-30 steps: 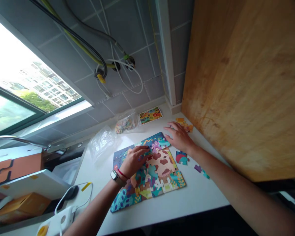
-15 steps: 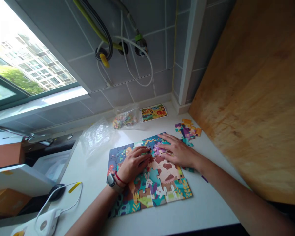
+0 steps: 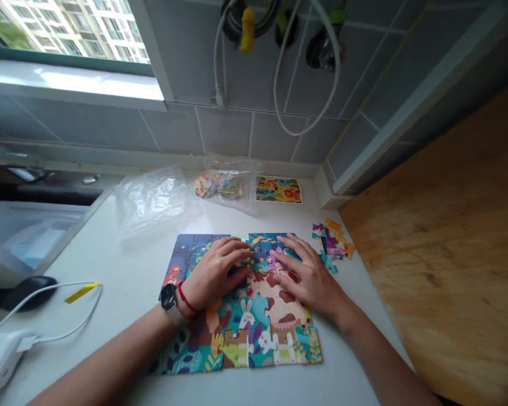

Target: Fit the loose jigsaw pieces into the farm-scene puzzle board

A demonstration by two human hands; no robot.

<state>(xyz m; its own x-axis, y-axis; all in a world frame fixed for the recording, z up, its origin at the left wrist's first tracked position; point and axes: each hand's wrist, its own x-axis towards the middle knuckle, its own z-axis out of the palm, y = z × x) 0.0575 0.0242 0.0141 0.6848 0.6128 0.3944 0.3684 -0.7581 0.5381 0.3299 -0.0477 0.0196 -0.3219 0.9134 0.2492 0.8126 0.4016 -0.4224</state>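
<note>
A colourful jigsaw puzzle [image 3: 246, 338] with rabbits and a spotted cow lies joined on the white counter. My left hand [image 3: 218, 270], with a watch and red cord at the wrist, rests over its upper middle; the fingers lie together, stretched out toward the right. My right hand [image 3: 307, 276] is spread on the upper right part, touching the pieces near the purple figure. Neither hand lifts anything. Both palms hide some of the picture. Loose puzzle pieces [image 3: 332, 239] lie in a small heap just beyond my right hand.
Behind the puzzle are a crumpled clear bag [image 3: 152, 197], a bag of puzzle pieces [image 3: 220, 185] and a picture card [image 3: 278, 190]. A wooden board [image 3: 440, 254] stands on the right. At left are a sink with a plastic bin [image 3: 29, 225], a black mouse [image 3: 29, 292] and a white power strip [image 3: 4, 358].
The camera view has turned and levelled, so the puzzle appears straighter. My right hand has shifted slightly down the puzzle with fingers still spread. My left hand stays over the upper middle.
</note>
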